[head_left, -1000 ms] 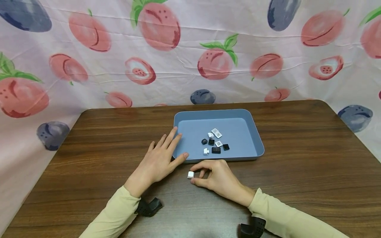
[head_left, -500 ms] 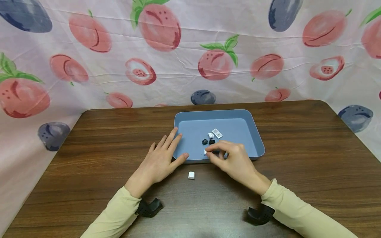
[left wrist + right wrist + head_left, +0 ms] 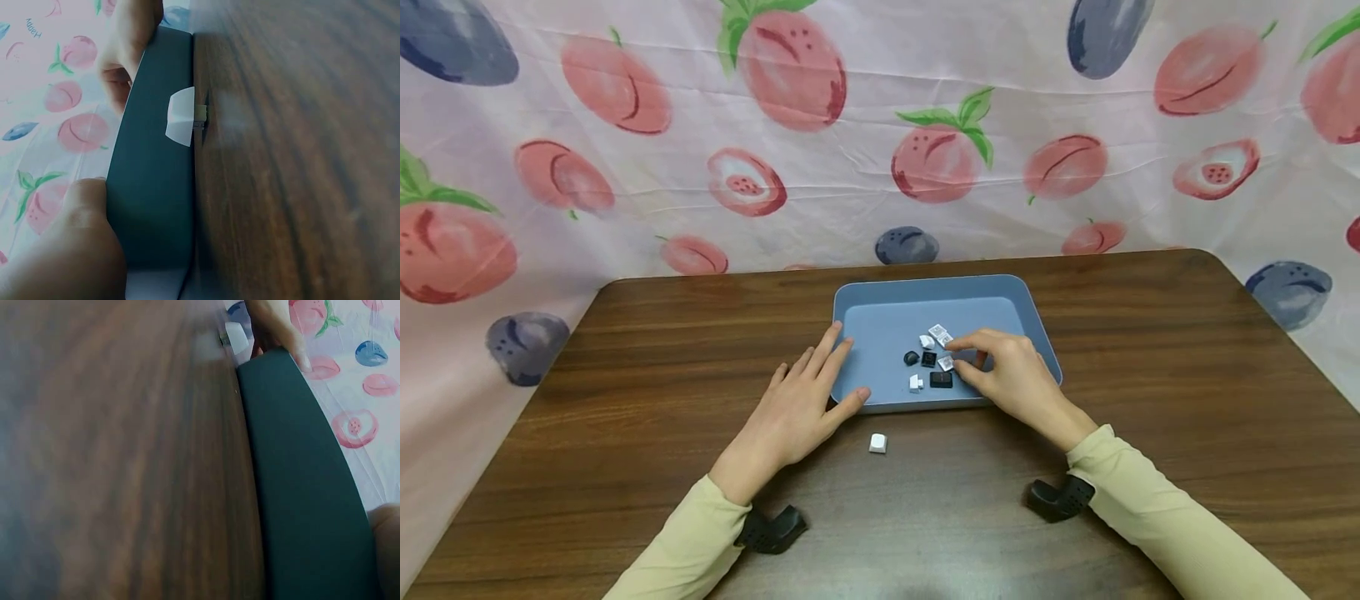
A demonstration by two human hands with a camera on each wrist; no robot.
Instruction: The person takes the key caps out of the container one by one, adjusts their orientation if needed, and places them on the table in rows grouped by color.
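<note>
Tray [image 3: 880,317], blue, sits twd 12 o'clock of the wood-look counter [image 3: 955,517] on my head feed; far edge = 12. Small keycaps lie in it. I use the black square cap [image 3: 928,359] as dial hub: white pair [image 3: 941,336] at 1, small white cap [image 3: 927,342] at 12, dark rounded cap [image 3: 912,358] at 9, flat white cap [image 3: 946,363] at 3, wide black cap [image 3: 941,380] at 5, white stemmed cap [image 3: 916,383] at 7. One more, a loose white cap [image 3: 877,443], is out on the counter at 7 o'clock from tray ctr, near the front wall but apart from it.

I've got the left grip [image 3: 793,404] at the tray's 8 o'clock: released, nothing held, fingers spread twd 1, thumb touching the tray edge per L wrist cam.

I see the right grip [image 3: 1011,375] at the tray's 4 o'clock, over the near rim, thumb + index bent twd 10, tips right by the flat white cap. Can't tell if it's grasping anything; R wrist cam gives me just a bit of that hand behind the tray wall.

Black wrist units [image 3: 771,531] sit by both pale sleeves [image 3: 1150,508]. Fruit-print cloth [image 3: 827,233] hangs past the counter at 12.
</note>
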